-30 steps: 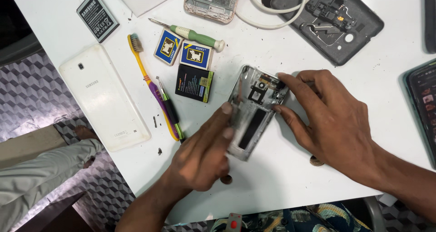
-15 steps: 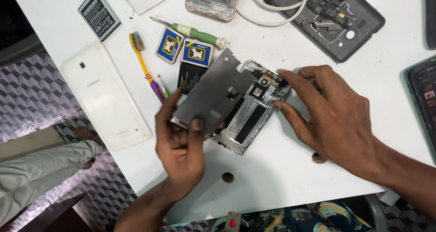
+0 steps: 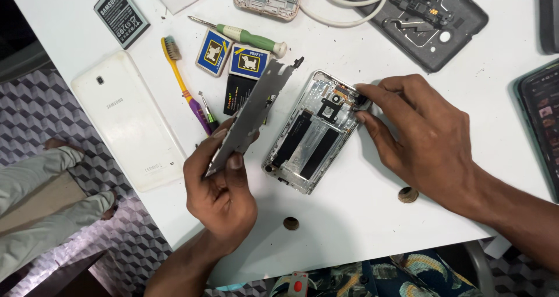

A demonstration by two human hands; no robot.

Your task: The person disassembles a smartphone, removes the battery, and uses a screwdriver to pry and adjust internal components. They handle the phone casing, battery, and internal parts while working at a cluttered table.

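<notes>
Two hands work at the white bench. Nearest, the left hand pinches a grey metal plate, tilted up off the bench just beside the opened phone frame. That frame lies flat; the right hand presses its fingertips on the top corner. Farther off lie a toothbrush, a green screwdriver and a dark back cover.

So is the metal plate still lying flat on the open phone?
No, the left hand holds the metal plate lifted and tilted, clear of the open phone.
</notes>
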